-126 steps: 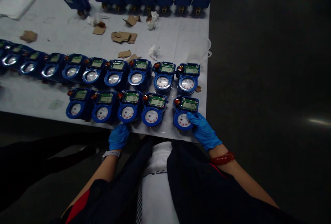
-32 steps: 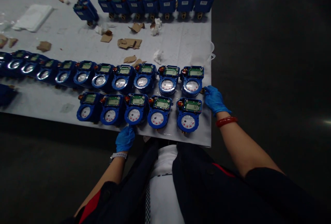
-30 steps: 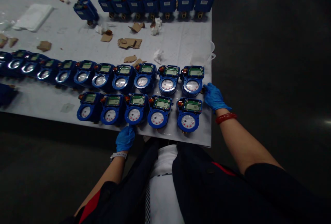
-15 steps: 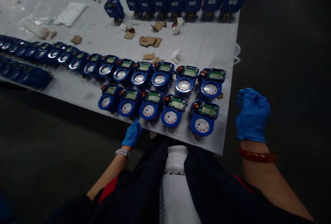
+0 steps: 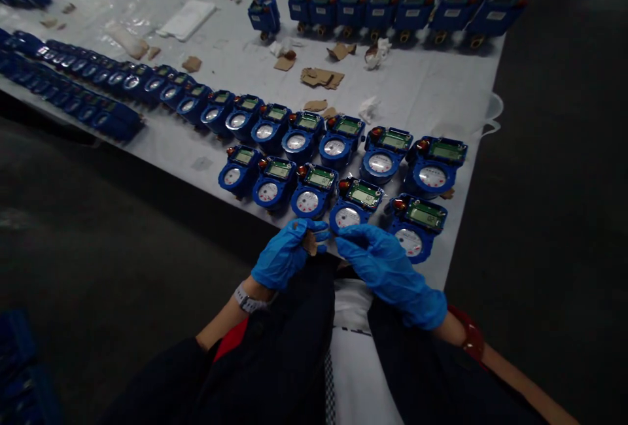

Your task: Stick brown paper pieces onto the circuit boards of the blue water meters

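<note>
Cardboard scrap point(image 5: 309, 242) pinched in closed fingers of left hand point(image 5: 286, 255), raised just past counter point(image 5: 203, 163) edge; right hand point(image 5: 387, 273) loosely curled, empty, angled inward just beside scrap, below blue water meters point(image 5: 347, 208).

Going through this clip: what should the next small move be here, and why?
Probably carry the cardboard scrap in the left hand away and set it down with the other cardboard scraps, because it is held just over the front row of blue water meters, where it could drop among them.
</note>
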A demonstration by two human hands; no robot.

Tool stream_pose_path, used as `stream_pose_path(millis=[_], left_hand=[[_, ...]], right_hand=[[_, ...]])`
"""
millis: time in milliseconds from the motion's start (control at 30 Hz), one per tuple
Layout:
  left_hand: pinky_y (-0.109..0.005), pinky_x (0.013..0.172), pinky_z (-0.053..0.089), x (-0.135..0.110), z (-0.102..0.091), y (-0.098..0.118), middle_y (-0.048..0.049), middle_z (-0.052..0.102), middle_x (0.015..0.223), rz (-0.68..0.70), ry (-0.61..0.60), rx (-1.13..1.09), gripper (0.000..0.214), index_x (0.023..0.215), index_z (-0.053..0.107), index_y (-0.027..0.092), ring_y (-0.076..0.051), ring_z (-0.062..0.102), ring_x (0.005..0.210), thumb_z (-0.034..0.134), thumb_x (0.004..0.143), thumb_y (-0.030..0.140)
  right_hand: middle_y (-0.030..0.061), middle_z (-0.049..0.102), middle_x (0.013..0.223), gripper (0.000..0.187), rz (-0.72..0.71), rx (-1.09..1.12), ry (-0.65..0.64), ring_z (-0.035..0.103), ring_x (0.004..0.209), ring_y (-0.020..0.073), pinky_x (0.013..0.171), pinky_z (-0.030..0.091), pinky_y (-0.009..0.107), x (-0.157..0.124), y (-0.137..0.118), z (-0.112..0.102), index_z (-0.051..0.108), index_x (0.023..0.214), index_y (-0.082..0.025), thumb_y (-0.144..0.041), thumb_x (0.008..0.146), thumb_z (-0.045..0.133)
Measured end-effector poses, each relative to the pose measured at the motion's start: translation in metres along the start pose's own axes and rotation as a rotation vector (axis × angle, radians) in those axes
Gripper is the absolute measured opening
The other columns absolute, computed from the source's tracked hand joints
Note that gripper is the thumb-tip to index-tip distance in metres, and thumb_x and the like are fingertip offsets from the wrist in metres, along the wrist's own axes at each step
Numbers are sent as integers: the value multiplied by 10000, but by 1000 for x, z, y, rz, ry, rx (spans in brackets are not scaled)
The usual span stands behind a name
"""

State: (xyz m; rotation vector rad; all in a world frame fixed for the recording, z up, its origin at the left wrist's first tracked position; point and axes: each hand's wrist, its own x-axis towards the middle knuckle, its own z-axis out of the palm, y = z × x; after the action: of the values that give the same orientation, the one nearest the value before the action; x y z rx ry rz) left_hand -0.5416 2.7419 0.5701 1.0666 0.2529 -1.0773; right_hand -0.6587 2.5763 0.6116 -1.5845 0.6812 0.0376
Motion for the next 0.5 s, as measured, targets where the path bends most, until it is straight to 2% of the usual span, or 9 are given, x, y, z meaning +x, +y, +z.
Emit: stream_pose_path(millis=[100, 200, 267, 400, 500], left_hand=[[-354, 990, 588, -6, 22, -6, -83, 755, 1105, 0, -57, -97, 416, 1049, 712, 159, -225, 709, 1054, 850, 789, 453], [-414, 1102, 534, -11, 35, -8, -92, 743, 1191, 13, -114, -114, 411, 1065, 728, 166, -263, 679, 1169, 832, 807, 470], [-414, 1122, 524, -11, 37, -8, -93, 734, 1220, 40, -102, -98, 418, 1064, 735, 163, -267, 670, 1193, 831, 804, 475], [-400, 1014, 592, -6, 26, -4, -86, 734, 1173, 53, -33, -118, 309, 1048, 706, 177, -256, 683, 1160, 780, 842, 394], [-369, 865, 634, -6, 20, -1, -83, 732, 1068, 8, -49, -120, 226, 981, 660, 175, -249, 709, 1073, 755, 845, 328]], right_hand=[[56, 707, 1064, 498, 70, 16, -89, 667, 942, 201, 847, 565, 350, 2, 5, 15, 731, 1102, -230, -619, 794, 763], [47, 690, 915, 456, 60, 35, -37, 625, 828, 171, 781, 542, 323, 2, 10, 19, 696, 893, -192, -625, 759, 755], [37, 658, 804, 500, 88, 76, 16, 587, 731, 150, 696, 526, 300, 3, 11, 17, 626, 778, -182, -654, 706, 772], [9, 592, 637, 636, 255, 208, 30, 534, 541, 128, 507, 447, 251, 1, 7, 8, 553, 807, -186, -739, 612, 801], [-8, 556, 574, 689, 324, 265, 21, 507, 466, 121, 451, 407, 229, -2, 3, 4, 502, 811, -194, -777, 592, 797]])
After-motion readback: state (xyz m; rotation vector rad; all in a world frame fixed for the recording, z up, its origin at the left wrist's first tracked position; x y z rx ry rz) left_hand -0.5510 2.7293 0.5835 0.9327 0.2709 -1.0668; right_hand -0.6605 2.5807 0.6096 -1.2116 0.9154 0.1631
